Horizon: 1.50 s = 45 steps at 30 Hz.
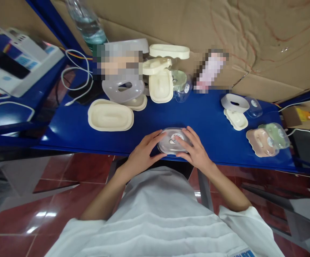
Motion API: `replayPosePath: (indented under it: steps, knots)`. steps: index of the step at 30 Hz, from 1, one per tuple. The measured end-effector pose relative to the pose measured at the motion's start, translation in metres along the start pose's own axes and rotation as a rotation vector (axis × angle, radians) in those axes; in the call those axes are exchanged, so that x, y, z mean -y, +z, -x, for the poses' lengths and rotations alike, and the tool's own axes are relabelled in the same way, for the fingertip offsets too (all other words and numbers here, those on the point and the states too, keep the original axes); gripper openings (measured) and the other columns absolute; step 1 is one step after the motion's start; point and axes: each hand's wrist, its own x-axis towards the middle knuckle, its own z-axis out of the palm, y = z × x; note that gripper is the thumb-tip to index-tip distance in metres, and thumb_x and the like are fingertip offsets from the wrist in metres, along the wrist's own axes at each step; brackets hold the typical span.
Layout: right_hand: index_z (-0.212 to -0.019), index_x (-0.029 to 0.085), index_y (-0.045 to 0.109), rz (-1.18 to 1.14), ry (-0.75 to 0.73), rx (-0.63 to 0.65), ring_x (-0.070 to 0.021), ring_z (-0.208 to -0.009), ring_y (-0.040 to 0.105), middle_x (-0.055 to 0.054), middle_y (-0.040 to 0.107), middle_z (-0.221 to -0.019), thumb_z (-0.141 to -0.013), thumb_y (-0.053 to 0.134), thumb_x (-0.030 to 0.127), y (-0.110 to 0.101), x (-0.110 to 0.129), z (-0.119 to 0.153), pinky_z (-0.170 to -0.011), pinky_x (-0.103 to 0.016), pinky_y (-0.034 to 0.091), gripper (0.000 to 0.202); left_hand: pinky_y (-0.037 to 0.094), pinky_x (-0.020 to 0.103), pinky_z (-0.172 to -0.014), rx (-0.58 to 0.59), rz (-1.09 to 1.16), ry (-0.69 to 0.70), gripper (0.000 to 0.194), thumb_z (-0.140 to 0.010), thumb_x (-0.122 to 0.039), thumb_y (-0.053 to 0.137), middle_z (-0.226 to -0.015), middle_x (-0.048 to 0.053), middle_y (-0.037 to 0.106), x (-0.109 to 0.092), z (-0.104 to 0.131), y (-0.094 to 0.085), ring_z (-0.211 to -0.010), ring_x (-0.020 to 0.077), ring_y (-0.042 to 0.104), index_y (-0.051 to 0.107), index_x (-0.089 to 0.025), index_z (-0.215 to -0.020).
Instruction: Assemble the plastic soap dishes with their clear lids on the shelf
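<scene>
A grey oval box with a clear lid and a round white sticker [171,141] lies at the front edge of the blue table, between my two hands. My left hand [145,151] grips its left side, thumb at the near edge and fingers at the far left corner. My right hand [195,148] is on the right side, its thumb near the front and its fingers over the lid and the sticker. Left of the box, cream oval trays [110,115] are stacked. Beyond it stand a cream tray [160,86] and a grey shell with a slot [123,89].
A white ring [234,103], a small cream tray [236,119] and a lidded pink box [262,142] sit at the right. Behind are a water bottle [88,28] and a cardboard wall [184,21]. A power strip [23,78] and white cables lie at the left.
</scene>
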Motion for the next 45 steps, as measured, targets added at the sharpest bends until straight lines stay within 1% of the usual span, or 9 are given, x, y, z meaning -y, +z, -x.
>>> replayPosePath:
  steps: [9,12,16,19,23,36,39,42,45]
  knots:
    - [-0.169,0.037,0.040,0.045,-0.004,0.176,-0.0364,-0.164,0.035,-0.011,0.044,-0.173,-0.107,0.053,0.064,-0.015,0.005,0.002,-0.129,-0.062,0.041,0.069,0.049,0.051,-0.125,-0.006,-0.037,0.035,0.072,-0.100,-0.043,0.076,-0.172,0.009,0.042,0.000,0.003,0.000,-0.156,0.0303,0.049,0.043,-0.037,-0.163]
    - [-0.170,0.033,0.037,0.123,0.108,0.017,-0.0338,-0.164,0.036,-0.013,0.041,-0.174,-0.110,0.035,0.071,-0.045,-0.044,0.004,-0.130,-0.061,0.035,0.071,0.049,0.050,-0.126,-0.009,-0.045,0.042,0.072,-0.099,-0.041,0.077,-0.169,0.008,0.048,-0.003,0.003,-0.001,-0.156,0.0289,0.049,0.044,-0.035,-0.162]
    - [-0.165,0.020,0.047,0.400,0.851,-0.339,-0.0414,-0.167,0.019,-0.024,0.021,-0.180,-0.108,0.047,0.067,-0.101,-0.152,0.006,-0.129,-0.070,0.022,0.074,0.052,0.049,-0.123,-0.001,-0.059,0.018,0.070,-0.099,-0.042,0.076,-0.169,0.007,0.048,-0.005,0.003,-0.001,-0.155,0.0291,0.050,0.044,-0.036,-0.161]
    - [-0.168,0.021,0.043,0.367,1.234,-0.275,-0.0435,-0.168,0.012,-0.026,0.014,-0.181,-0.108,0.045,0.065,-0.125,-0.217,0.005,-0.124,-0.077,0.014,0.074,0.054,0.050,-0.120,0.004,-0.069,0.006,0.070,-0.100,-0.043,0.075,-0.170,0.007,0.047,-0.004,0.003,-0.001,-0.156,0.0293,0.049,0.044,-0.037,-0.161]
    - [-0.160,0.018,0.052,0.285,1.291,-0.137,-0.0417,-0.161,0.028,-0.029,0.035,-0.171,-0.106,0.044,0.065,-0.121,-0.245,0.003,-0.123,-0.074,0.019,0.072,0.056,0.049,-0.119,0.010,-0.074,0.005,0.069,-0.100,-0.042,0.075,-0.169,0.007,0.047,-0.004,0.003,-0.001,-0.155,0.0293,0.050,0.044,-0.038,-0.161]
    - [-0.175,0.027,0.020,0.271,1.116,-0.014,-0.0422,-0.169,0.018,-0.016,0.023,-0.182,-0.108,0.025,0.072,-0.054,-0.113,-0.006,-0.126,-0.082,0.020,0.081,0.053,0.051,-0.123,-0.058,-0.066,0.088,0.067,-0.099,-0.040,0.077,-0.163,0.009,0.053,-0.003,0.004,0.000,-0.150,0.0296,0.056,0.048,-0.036,-0.159]
    - [-0.176,0.029,0.018,0.237,0.725,-0.052,-0.0397,-0.170,0.012,-0.013,0.016,-0.184,-0.108,0.032,0.074,-0.055,-0.065,-0.008,-0.131,-0.075,0.020,0.083,0.050,0.053,-0.125,-0.070,-0.033,0.092,0.067,-0.098,-0.040,0.077,-0.163,0.010,0.053,0.000,0.005,-0.002,-0.151,0.0298,0.055,0.048,-0.036,-0.158]
    - [-0.174,0.037,0.025,0.028,0.195,0.183,-0.0360,-0.169,0.020,-0.007,0.021,-0.183,-0.102,0.055,0.074,-0.053,-0.020,-0.013,-0.134,-0.066,0.027,0.086,0.050,0.054,-0.125,-0.055,-0.022,0.082,0.068,-0.098,-0.041,0.078,-0.165,0.010,0.052,0.003,0.004,-0.004,-0.153,0.0302,0.053,0.048,-0.034,-0.158]
    - [-0.172,0.042,0.032,-0.051,0.041,0.330,-0.0364,-0.168,0.024,-0.005,0.026,-0.182,-0.098,0.074,0.058,-0.041,0.004,-0.022,-0.132,-0.067,0.034,0.086,0.049,0.055,-0.125,-0.049,-0.015,0.079,0.068,-0.098,-0.041,0.078,-0.165,0.011,0.051,0.004,0.003,-0.004,-0.153,0.0303,0.053,0.048,-0.033,-0.158]
